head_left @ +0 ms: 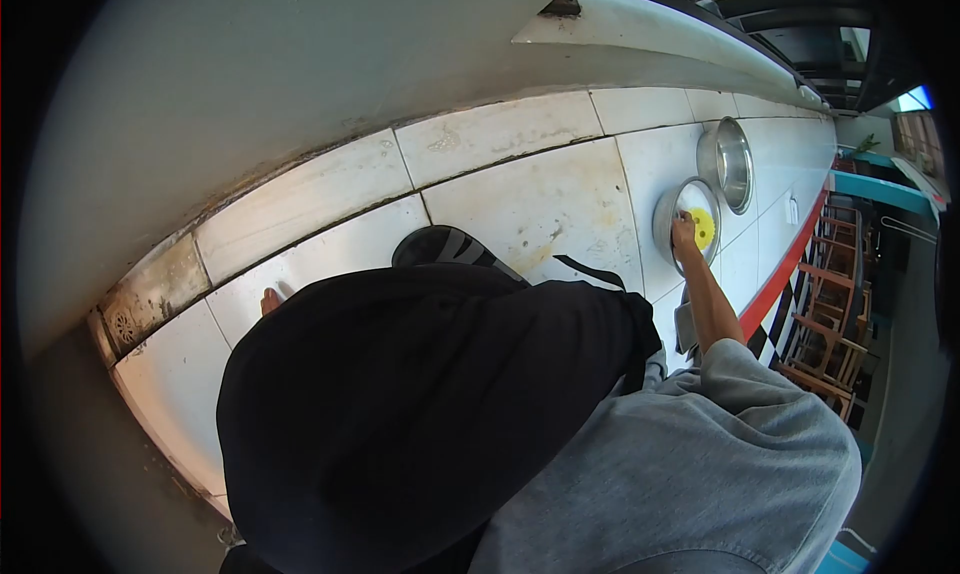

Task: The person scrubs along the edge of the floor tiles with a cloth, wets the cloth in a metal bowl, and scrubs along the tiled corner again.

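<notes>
Across the middle, tiled floor (530, 199): white, stained in places, running from 8 o'clock to 2 o'clock beside a grey wall (300, 54).
Dark clothing (400, 404): over the person's lap, from the centre to 7 o'clock.
Grey shirt (670, 474): between 4 and 5 o'clock.
Wooden furniture (835, 294): at 3 o'clock, beyond the floor's red edge (785, 279).
Bare right arm (712, 299): reaching up from the grey sleeve to the bowl.
Metal basin (737, 164): at 2 o'clock, just beside the bowl.
Metal bowl (664, 226): between 2 and 3 o'clock, on the floor, pale inside.
Dark footwear (430, 246): slightly toward 11 o'clock from centre; bare toes (270, 300) show at 9 o'clock.
Yellow piece (704, 231): inside the bowl, dotted with darker spots.
Right hand (684, 229): over the bowl, at the yellow piece's 9 o'clock side, fingers too small to tell whether they pinch it.
Left hand: out of view.
</notes>
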Demonstrator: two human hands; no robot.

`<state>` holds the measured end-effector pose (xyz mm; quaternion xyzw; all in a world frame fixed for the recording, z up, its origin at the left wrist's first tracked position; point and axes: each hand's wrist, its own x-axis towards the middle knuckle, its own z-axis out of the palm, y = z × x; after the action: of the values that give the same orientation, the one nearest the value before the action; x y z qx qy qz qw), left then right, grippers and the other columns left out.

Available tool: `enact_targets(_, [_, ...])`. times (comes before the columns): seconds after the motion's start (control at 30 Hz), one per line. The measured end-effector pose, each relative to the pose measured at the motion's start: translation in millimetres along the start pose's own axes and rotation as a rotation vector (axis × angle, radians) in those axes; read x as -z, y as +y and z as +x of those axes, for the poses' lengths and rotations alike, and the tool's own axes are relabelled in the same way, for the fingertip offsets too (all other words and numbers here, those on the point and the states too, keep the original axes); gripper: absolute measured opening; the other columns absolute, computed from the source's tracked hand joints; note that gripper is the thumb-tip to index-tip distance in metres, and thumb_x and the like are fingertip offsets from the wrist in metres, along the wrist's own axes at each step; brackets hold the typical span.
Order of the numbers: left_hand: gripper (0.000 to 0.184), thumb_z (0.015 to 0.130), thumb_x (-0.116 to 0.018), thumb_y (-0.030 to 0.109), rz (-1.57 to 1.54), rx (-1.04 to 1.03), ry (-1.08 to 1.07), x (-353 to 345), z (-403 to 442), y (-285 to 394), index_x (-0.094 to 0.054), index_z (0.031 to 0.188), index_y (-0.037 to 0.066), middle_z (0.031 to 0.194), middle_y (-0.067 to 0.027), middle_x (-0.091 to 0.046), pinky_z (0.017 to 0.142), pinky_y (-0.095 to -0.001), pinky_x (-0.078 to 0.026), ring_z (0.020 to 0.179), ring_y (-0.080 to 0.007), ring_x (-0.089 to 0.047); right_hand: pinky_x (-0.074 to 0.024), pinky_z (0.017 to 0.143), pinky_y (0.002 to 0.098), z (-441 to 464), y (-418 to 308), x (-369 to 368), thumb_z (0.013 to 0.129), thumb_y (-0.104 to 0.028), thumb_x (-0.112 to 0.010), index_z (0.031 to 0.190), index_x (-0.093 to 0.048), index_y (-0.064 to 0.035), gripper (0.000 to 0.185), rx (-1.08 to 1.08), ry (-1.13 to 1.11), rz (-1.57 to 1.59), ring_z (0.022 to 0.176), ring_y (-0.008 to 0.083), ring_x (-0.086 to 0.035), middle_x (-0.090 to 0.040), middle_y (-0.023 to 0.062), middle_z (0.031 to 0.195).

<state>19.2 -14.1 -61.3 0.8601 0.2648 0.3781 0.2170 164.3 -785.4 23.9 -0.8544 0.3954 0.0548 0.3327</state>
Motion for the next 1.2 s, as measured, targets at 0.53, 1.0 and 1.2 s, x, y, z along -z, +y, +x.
enact_targets(0.53, [0.055, 0.095, -0.064, 0.018, 0.031, -0.095, -0.114, 13, -30, 1, -0.049, 0.144, -0.002, 0.143, -0.0218, -0.054, 0.115, -0.0472, -0.037, 0.137, -0.0374, -0.048, -0.0395, 0.111, 0.037, -139, -100, -128, 0.095, -0.025, -0.064, 0.146, -0.039, 0.0156, 0.069, 0.428, -0.116, -0.004, 0.131, 0.0354, -0.053, -0.055, 0.0304, 0.138])
enact_targets(1.0, [0.053, 0.094, -0.06, 0.004, -0.058, 0.148, -0.284, 61, 6, 54, -0.046, 0.143, -0.008, 0.14, -0.0261, -0.054, 0.111, -0.0486, -0.04, 0.132, -0.0419, -0.051, -0.0419, 0.11, 0.0407, -163, -102, -155, 0.095, -0.025, -0.068, 0.141, -0.043, 0.0127, 0.065, 0.49, -0.122, -0.109, 0.13, 0.0367, -0.055, -0.058, 0.0293, 0.135])
enact_targets(1.2, [0.05, 0.1, -0.055, 0.009, -0.192, 0.325, -0.102, 57, 34, 39, -0.044, 0.146, -0.006, 0.143, -0.0263, -0.052, 0.108, -0.0478, -0.043, 0.133, -0.0383, -0.052, -0.0447, 0.107, 0.0415, -169, -108, -145, 0.094, -0.023, -0.069, 0.14, -0.045, 0.0101, 0.061, 0.501, -0.106, -0.123, 0.125, 0.0358, -0.058, -0.061, 0.0274, 0.131])
